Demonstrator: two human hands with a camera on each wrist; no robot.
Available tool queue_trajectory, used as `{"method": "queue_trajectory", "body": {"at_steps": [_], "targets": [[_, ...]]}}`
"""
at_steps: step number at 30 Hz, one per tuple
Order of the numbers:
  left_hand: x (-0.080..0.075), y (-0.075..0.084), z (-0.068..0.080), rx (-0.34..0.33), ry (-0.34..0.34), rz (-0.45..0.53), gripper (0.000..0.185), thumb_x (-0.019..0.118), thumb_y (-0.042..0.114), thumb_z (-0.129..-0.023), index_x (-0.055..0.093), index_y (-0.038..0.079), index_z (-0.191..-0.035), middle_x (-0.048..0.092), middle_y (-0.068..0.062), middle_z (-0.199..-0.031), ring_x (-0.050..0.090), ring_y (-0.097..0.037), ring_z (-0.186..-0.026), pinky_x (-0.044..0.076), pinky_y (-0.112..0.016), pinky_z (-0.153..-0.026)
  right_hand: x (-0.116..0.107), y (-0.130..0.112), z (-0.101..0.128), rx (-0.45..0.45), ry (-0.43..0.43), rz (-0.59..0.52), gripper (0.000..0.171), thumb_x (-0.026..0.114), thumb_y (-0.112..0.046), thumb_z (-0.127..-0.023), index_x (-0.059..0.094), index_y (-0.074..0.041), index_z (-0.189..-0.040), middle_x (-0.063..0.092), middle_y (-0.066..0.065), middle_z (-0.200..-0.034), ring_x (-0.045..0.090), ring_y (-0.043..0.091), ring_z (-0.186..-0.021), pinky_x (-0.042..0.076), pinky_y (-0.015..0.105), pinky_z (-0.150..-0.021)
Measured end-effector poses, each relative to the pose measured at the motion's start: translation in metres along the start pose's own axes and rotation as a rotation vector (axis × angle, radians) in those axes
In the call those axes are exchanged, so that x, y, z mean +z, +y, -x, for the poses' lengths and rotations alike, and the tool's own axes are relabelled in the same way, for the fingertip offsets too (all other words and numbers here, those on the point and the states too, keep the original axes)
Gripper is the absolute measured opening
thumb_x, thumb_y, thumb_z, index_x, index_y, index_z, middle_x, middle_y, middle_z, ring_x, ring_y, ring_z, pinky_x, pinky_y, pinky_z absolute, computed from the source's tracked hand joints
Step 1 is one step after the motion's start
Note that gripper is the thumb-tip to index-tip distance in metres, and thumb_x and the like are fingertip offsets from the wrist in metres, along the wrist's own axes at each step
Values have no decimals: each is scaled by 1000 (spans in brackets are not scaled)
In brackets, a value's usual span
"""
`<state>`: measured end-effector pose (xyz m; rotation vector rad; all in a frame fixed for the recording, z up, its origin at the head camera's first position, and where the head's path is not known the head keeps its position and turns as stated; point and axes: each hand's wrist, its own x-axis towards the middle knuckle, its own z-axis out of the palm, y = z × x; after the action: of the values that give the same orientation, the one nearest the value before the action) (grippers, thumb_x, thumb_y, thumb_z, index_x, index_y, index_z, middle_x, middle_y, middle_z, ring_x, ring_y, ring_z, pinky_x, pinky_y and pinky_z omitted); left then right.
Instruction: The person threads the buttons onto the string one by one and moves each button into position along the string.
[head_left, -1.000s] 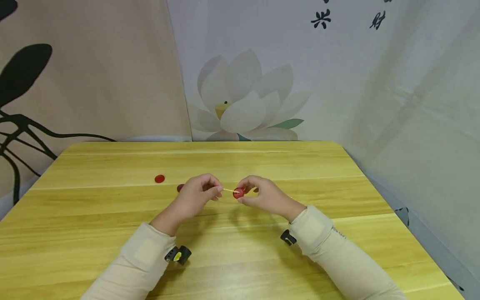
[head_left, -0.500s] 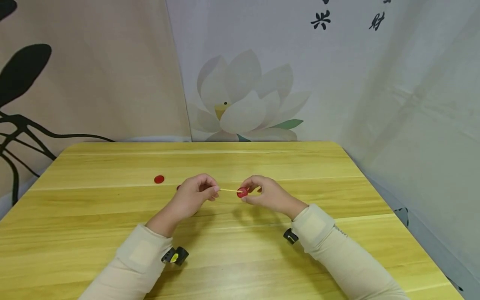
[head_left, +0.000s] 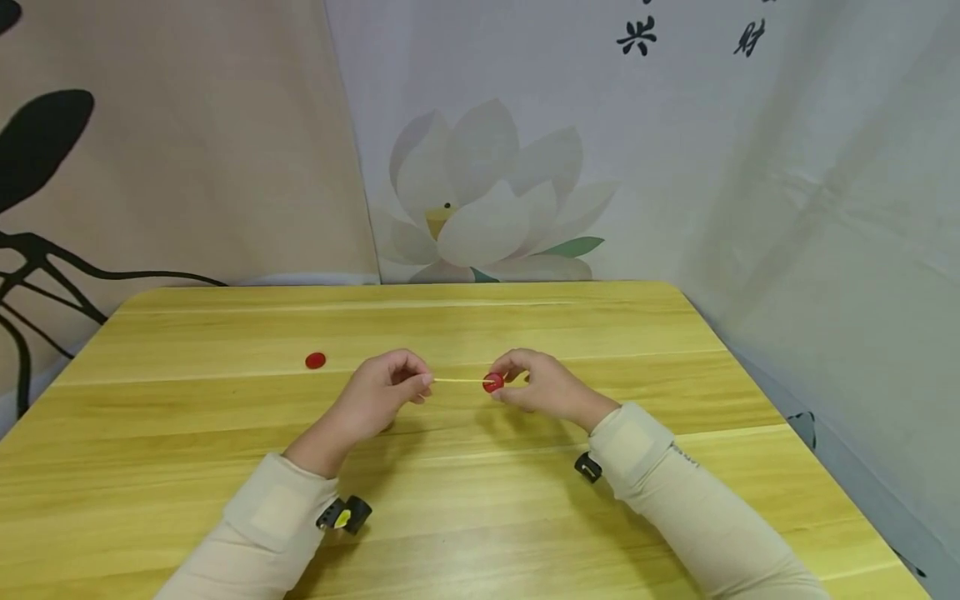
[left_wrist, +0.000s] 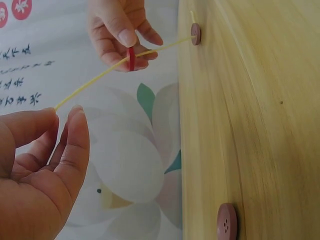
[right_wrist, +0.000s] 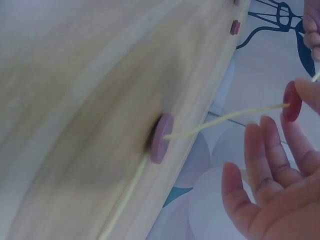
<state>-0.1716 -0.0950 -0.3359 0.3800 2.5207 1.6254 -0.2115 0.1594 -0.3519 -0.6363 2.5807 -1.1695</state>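
Observation:
My left hand (head_left: pixel 423 382) pinches the end of a thin yellow cord (head_left: pixel 457 381) between thumb and forefinger, as the left wrist view shows for the same hand (left_wrist: pixel 62 107). My right hand (head_left: pixel 504 382) pinches a red button (head_left: pixel 492 382) threaded on that cord. In the left wrist view the red button (left_wrist: pixel 131 58) sits under the right thumb. Past it the cord (right_wrist: pixel 225 118) runs down through a mauve button (right_wrist: pixel 161 138) lying on the table (head_left: pixel 480 517). Both hands hover just above the tabletop.
A loose red button (head_left: pixel 316 360) lies on the yellow wooden table to the left of the hands. Another mauve button (left_wrist: pixel 226 222) rests near my left hand. A fabric backdrop with a lotus print (head_left: pixel 480 208) hangs behind the table's far edge.
My right hand has slid the red button rightward along the cord, so the hands are further apart and more cord shows between them. The left hand has stayed nearly still.

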Motion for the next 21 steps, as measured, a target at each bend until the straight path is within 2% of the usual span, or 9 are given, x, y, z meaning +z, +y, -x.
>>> {"method": "queue_trajectory", "body": {"at_steps": [5, 9, 14, 21], "targets": [[-1, 0, 0, 2, -4, -5, 11, 55, 9, -98, 60, -1, -98, 65, -12, -91, 63, -20, -83, 53, -44, -83, -1, 2, 0, 56, -19, -57, 26, 72, -12, -86, 63, -7, -110, 59, 9, -106, 58, 24, -84, 55, 32, -65], [-2, 0, 1, 7, -7, -5, 12, 55, 9, -98, 59, -2, -100, 65, -12, -92, 63, -20, -84, 53, -44, -83, -1, 4, -1, 85, -27, -59, 25, 73, -12, -86, 63, -7, -108, 58, 10, -106, 58, 21, -80, 56, 30, -64], [-4, 0, 2, -8, -5, -15, 13, 55, 10, -99, 59, -2, -101, 65, -11, -92, 64, -20, -84, 53, -44, -81, -2, 9, -3, 116, -33, -65, 26, 73, -10, -85, 63, -6, -109, 56, 11, -106, 58, 22, -83, 57, 33, -66], [-4, -1, 1, -7, -10, -17, 12, 54, 10, -99, 60, 0, -101, 65, -10, -91, 65, -25, -86, 52, -46, -80, -5, 13, -4, 146, -53, -4, 25, 72, -11, -87, 63, -6, -110, 55, 11, -106, 59, 19, -79, 56, 32, -67]]}}
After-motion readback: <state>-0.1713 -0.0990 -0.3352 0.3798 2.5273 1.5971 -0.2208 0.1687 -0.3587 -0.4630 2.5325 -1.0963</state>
